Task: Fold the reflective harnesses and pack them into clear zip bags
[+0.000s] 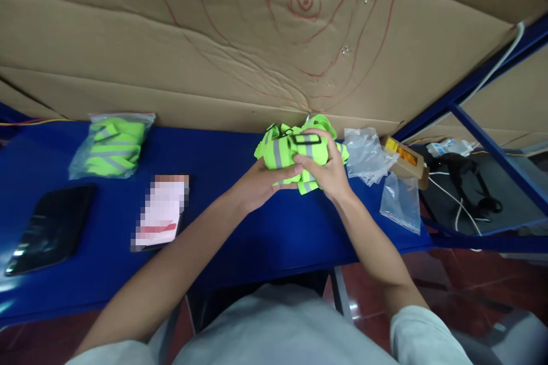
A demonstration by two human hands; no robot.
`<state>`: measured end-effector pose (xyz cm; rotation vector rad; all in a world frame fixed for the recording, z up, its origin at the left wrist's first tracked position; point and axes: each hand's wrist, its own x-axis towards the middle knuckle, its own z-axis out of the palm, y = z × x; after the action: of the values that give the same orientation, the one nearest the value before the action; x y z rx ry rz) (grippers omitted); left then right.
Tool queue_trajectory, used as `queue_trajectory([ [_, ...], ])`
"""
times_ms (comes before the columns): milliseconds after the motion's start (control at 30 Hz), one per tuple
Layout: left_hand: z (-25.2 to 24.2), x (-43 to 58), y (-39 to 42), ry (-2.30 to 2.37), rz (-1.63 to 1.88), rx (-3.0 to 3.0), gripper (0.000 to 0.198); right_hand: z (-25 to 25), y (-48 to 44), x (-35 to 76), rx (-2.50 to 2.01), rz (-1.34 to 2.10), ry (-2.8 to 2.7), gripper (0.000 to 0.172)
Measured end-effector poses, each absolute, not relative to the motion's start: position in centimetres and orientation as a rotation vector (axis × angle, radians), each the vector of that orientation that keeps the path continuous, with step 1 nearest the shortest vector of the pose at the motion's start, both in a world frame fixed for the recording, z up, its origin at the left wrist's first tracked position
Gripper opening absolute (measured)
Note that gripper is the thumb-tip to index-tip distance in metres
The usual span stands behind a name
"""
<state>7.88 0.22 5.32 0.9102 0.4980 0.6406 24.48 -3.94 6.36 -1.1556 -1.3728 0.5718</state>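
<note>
A yellow-green strap bundle (277, 153) is clasped between the left hand (259, 185) and right hand (333, 171) near the back of the blue table (205, 157), its underside partly covered. The phone (161, 211) is obscured by pixelation. Plastic bags (369, 155) and a box (403, 158) are crowded rightward.

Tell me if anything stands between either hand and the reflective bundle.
Nothing visible does: the left hand and right hand both hold the reflective bundle directly. The clear bags lie to its right, not in between.
</note>
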Motion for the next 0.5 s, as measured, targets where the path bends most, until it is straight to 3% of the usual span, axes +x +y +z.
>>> queue_trajectory([
  [133, 1.9, 6.7, -1.1, 0.462, 0.580, 0.700, 0.071, 2.9, -5.2, 25.4, -1.128, 0.829, -1.331, 0.047],
  [300, -0.2, 5.2, -2.6, 0.246, 0.469, 0.470, 0.075, 1.8, -6.1, 25.7, -0.942, 1.020, -1.396, 0.031],
  [500, -0.3, 5.0, -3.4, 0.136, 0.308, 0.479, 0.058, 2.4, -7.1, 26.4, -0.757, 1.149, -1.606, 0.014],
])
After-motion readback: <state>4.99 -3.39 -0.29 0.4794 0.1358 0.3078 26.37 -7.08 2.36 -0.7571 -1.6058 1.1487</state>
